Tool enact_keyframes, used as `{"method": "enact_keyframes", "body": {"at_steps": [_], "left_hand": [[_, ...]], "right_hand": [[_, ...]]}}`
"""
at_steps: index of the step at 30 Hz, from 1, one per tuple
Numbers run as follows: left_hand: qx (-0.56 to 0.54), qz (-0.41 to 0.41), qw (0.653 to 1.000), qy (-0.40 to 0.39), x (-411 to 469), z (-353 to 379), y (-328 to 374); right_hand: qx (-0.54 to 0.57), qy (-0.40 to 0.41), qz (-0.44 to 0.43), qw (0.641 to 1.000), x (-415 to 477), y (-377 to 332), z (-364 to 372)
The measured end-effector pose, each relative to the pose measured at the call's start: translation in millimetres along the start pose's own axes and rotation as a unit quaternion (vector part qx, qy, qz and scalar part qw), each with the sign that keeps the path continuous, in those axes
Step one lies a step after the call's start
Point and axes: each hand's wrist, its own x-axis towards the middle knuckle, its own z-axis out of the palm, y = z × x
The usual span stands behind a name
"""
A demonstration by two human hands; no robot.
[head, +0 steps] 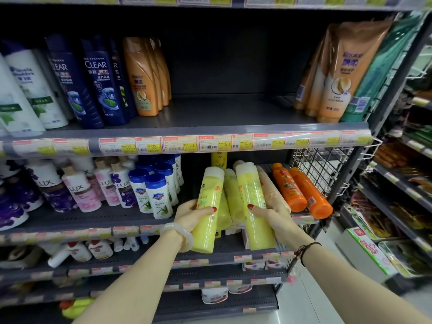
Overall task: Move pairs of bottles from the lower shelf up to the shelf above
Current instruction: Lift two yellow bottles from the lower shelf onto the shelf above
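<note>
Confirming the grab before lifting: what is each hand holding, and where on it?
Left hand grips one yellow bottle around its mid-body, thumb across the front. Right hand grips a second yellow bottle the same way, at mid-body.

Ref. landmark: grey shelf-edge price strip [210, 130].

- On strip, L to R: white/red price tags w/ yellow patches: "23.0" [129, 147], "23.0" [155, 146], "23." [192, 145], "15.0" [225, 144], "15.0" [246, 143], "15.0" [278, 143], "15.0" [304, 141]. Other tags blurred.
- Above strip, L: dark-blue plastic bottle [99, 83], "CLEAR" in white; its neighbour [63, 78] shows "LEAR".
- Above strip, R end: orange-brown squeeze tube [346, 73], "Rejoice".
- Below strip, L: white/pink bottle [79, 192], "LUX"; white/purple bottles [50, 185], [121, 188], same brand.
- Below strip, centre: yellow cylindrical plastic bottles [208, 199], print too small to read.
</note>
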Motion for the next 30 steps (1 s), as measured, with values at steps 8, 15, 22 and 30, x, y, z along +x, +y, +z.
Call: {"method": "enact_keyframes", "body": {"at_steps": [8,15,22,30], "left_hand": [[0.042,0.001,0.998,-0.057,-22.6,-4.5,2.2],[0.022,0.04,0.995,-0.083,-40.8,-11.2,14.9],[0.051,0.136,0.985,-0.09,-58.1,-16.1,52.2],[0.111,0.223,0.964,-0.096,-78.4,-10.9,120.0]], "right_hand": [[0.004,-0.065,-0.009,0.998,-29.1,-4.6,1.8],[-0.01,-0.085,-0.049,0.995,-49.6,-17.3,5.7],[-0.002,-0.119,-0.105,0.987,-62.5,-56.1,9.1],[0.031,-0.132,-0.159,0.978,-73.2,-114.5,6.1]]}}
